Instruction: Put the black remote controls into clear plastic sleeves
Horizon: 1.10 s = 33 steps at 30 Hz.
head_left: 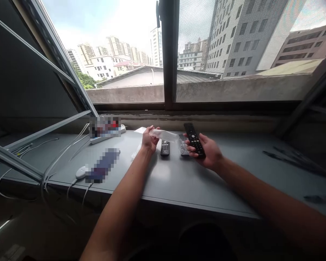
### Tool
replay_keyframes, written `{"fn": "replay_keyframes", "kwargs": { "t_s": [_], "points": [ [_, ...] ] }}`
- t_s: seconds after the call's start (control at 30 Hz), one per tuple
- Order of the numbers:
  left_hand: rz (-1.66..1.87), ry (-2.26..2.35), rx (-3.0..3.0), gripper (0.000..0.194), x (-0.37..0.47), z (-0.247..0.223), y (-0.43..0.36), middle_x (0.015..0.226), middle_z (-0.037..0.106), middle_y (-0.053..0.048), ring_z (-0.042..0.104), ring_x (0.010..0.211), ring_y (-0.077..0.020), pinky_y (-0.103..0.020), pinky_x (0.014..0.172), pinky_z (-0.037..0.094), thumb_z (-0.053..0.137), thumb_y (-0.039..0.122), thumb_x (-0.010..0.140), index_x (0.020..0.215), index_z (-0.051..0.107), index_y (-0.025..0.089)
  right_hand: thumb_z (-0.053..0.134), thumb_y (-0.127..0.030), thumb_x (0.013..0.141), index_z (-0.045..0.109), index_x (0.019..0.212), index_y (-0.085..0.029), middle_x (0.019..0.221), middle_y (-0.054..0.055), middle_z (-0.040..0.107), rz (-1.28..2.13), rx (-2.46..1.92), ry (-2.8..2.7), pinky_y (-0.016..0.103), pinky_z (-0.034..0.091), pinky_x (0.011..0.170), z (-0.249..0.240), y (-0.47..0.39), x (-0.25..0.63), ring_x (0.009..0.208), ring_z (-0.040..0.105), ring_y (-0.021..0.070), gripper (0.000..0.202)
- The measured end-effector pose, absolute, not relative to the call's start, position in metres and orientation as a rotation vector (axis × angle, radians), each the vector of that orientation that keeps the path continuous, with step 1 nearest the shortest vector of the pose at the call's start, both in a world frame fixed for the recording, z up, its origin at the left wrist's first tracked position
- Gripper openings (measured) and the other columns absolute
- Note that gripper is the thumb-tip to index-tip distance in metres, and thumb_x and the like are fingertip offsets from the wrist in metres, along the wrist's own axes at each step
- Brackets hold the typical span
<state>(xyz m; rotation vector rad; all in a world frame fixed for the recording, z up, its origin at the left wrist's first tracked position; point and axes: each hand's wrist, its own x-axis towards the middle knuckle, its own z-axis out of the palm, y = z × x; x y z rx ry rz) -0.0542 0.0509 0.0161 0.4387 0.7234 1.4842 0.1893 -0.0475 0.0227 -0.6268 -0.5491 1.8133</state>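
My right hand (210, 150) is closed around a black remote control (195, 139), its buttons facing me and its far end tilted up to the left. My left hand (150, 140) grips a clear plastic sleeve (165, 135), which stretches out toward the right hand. Below the sleeve, a second remote control (165, 148) lies on the grey table, its top end partly covered. Another remote (183, 148), apparently in clear wrapping, lies just left of the held one and is partly hidden by my right fingers. More crumpled clear plastic (136, 153) rests left of my left wrist.
A white power strip (108, 135) and a blurred-out flat device (103, 166) are on the left of the table (174, 185), with a round white charger (80, 172) and loose white cables. Dark cables (290, 159) lie at the right. A metal frame (62, 50) rises at left; a window is behind.
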Motion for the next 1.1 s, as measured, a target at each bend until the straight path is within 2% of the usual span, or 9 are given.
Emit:
{"fn": "replay_keyframes", "kwargs": {
  "t_s": [0.1,0.23,0.43,0.53,0.6,0.7,0.8,1.0,1.1],
  "points": [
    [1.48,0.713,0.441,0.014,-0.0538,0.0145,0.0521,0.094,0.078,-0.008,0.069,0.061,-0.0114,-0.02,0.051,0.052,0.073,0.021,0.094,0.091,0.06,0.018,0.041,-0.039,0.115,0.068,0.12,-0.015,0.077,0.002,0.058,1.84,-0.538,-0.57,0.021,0.043,0.036,0.0225,-0.0477,0.1911,0.051,0.048,0.0128,0.037],
    [1.466,0.714,0.465,0.014,-0.053,0.0115,0.0536,0.093,0.078,-0.009,0.07,0.062,-0.0112,-0.019,0.052,0.052,0.073,0.022,0.094,0.091,0.06,0.018,0.055,-0.046,0.113,0.07,0.117,-0.018,0.082,0.003,0.065,1.777,-0.578,-0.557,0.023,0.055,0.043,0.0238,-0.0483,0.19,0.061,0.06,0.0149,0.031],
    [1.47,0.733,0.467,0.014,-0.052,0.0134,0.0519,0.093,0.078,-0.008,0.069,0.061,-0.0117,-0.02,0.051,0.051,0.072,0.022,0.095,0.09,0.059,0.018,0.066,-0.022,0.107,0.067,0.114,-0.023,0.111,0.008,0.08,1.661,-0.79,-0.556,0.029,0.069,0.062,0.0258,-0.0508,0.1861,0.08,0.079,0.0193,0.006],
    [1.476,0.745,0.468,0.014,-0.0518,0.0149,0.0506,0.092,0.078,-0.008,0.069,0.061,-0.0119,-0.02,0.051,0.051,0.071,0.021,0.096,0.09,0.059,0.019,0.066,-0.025,0.107,0.064,0.113,-0.024,0.115,0.01,0.08,1.685,-0.803,-0.589,0.029,0.067,0.056,0.0246,-0.0505,0.1867,0.074,0.076,0.0189,0.006],
    [1.479,0.752,0.467,0.014,-0.0518,0.0153,0.0501,0.092,0.078,-0.008,0.069,0.061,-0.012,-0.02,0.051,0.052,0.071,0.021,0.096,0.09,0.059,0.019,0.063,-0.033,0.109,0.065,0.112,-0.022,0.105,0.01,0.078,1.741,-0.776,-0.599,0.026,0.06,0.045,0.0233,-0.0497,0.1878,0.064,0.069,0.0165,0.011],
    [1.478,0.756,0.462,0.013,-0.052,0.0151,0.0499,0.092,0.078,-0.008,0.069,0.062,-0.012,-0.02,0.051,0.052,0.072,0.021,0.095,0.091,0.06,0.019,0.047,-0.044,0.115,0.067,0.112,-0.019,0.088,0.008,0.071,1.833,-0.677,-0.621,0.024,0.049,0.038,0.0211,-0.049,0.1894,0.056,0.058,0.0151,0.032],
    [1.474,0.752,0.467,0.013,-0.0521,0.0146,0.05,0.091,0.078,-0.008,0.068,0.061,-0.0113,-0.019,0.05,0.051,0.071,0.021,0.096,0.091,0.059,0.019,0.039,-0.042,0.115,0.069,0.116,-0.015,0.082,0.008,0.065,1.887,-0.654,-0.619,0.025,0.05,0.042,0.019,-0.0484,0.1897,0.057,0.055,0.0156,0.041],
    [1.465,0.752,0.488,0.013,-0.0512,0.0136,0.0508,0.09,0.077,-0.007,0.068,0.06,-0.0112,-0.019,0.05,0.051,0.072,0.021,0.094,0.089,0.059,0.019,0.051,-0.046,0.113,0.07,0.117,-0.012,0.081,0.006,0.062,1.889,-0.669,-0.598,0.026,0.055,0.048,0.0194,-0.0456,0.1886,0.063,0.057,0.0161,0.039],
    [1.463,0.748,0.478,0.014,-0.0512,0.0141,0.0509,0.092,0.078,-0.008,0.068,0.061,-0.0116,-0.02,0.05,0.05,0.073,0.021,0.093,0.089,0.06,0.018,0.056,-0.04,0.113,0.069,0.118,-0.013,0.084,0.006,0.064,1.873,-0.712,-0.595,0.023,0.057,0.05,0.0225,-0.0465,0.1879,0.068,0.062,0.0161,0.031]
  ]
}}
